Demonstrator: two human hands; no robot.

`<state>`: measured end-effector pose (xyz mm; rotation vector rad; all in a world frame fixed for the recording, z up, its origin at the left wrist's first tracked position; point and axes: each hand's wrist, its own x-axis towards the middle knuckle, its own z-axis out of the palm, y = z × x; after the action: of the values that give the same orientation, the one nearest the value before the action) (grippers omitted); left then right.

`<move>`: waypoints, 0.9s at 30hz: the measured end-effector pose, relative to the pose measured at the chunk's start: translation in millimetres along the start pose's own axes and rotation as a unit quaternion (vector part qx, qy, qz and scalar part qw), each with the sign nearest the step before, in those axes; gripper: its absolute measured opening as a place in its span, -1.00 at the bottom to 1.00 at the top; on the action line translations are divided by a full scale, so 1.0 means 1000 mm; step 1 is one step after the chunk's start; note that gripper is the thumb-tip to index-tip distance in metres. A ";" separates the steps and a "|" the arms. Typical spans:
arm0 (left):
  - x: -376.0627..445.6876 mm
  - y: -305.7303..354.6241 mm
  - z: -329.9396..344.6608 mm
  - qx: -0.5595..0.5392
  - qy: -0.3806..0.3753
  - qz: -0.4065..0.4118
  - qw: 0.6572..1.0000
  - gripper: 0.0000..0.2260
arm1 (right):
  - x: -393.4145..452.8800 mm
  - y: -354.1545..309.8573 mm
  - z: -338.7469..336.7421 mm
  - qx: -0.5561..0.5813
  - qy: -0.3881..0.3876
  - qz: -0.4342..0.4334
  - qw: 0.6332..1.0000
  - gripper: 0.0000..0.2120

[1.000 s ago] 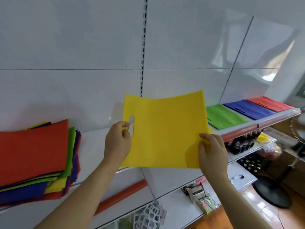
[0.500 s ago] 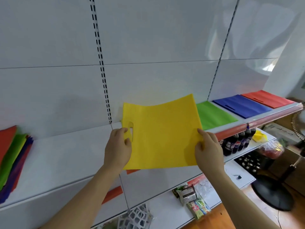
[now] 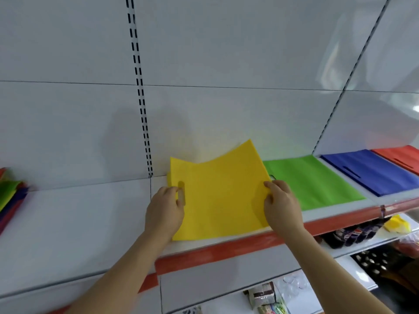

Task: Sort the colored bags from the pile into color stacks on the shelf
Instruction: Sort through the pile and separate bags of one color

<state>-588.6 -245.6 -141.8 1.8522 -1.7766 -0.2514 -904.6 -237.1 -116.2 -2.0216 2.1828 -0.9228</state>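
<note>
I hold a yellow bag point(image 3: 220, 193) low over the white shelf point(image 3: 79, 223), its far edge curling up. My left hand point(image 3: 164, 211) grips its left edge by the handle slot. My right hand point(image 3: 281, 205) pinches its right edge. A thin strip of yellow shows beneath it at the back left. To its right lie a green stack point(image 3: 313, 180), a blue stack point(image 3: 371, 171) and a red stack point(image 3: 401, 156). The mixed pile point(image 3: 11, 196) of colored bags sits at the far left edge.
The shelf has a red front strip point(image 3: 226, 250). A slotted black upright point(image 3: 140, 91) runs up the white back wall. Lower shelves at the bottom right hold bottles point(image 3: 353, 232), packets point(image 3: 265, 295) and a small yellow item point(image 3: 398, 224).
The view has swung right, so the mixed pile slid to the left edge. Both hands have lowered the yellow bag from upright in the air down onto the shelf left of the green stack.
</note>
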 end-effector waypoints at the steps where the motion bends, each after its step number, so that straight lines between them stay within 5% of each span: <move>1: 0.001 0.000 0.004 0.015 0.000 0.002 1.000 -0.67 | 0.003 0.003 0.006 -0.007 -0.014 -0.009 1.000 -0.57; 9: 0.005 0.003 0.023 0.139 0.013 -0.045 0.989 -0.77 | 0.034 0.027 0.035 -0.029 -0.115 -0.048 0.992 -0.53; 21: -0.013 0.019 0.024 0.210 -0.028 -0.134 0.968 -0.41 | 0.044 0.035 0.046 -0.123 -0.185 -0.130 0.966 -0.58; 27: -0.012 0.027 0.027 0.226 -0.038 -0.141 0.963 -0.46 | 0.042 0.037 0.047 -0.140 -0.197 -0.147 0.959 -0.58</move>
<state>-626.4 -240.0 -153.4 2.4538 -1.7177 -0.0194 -925.8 -294.6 -155.8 -2.4429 1.9133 -0.1855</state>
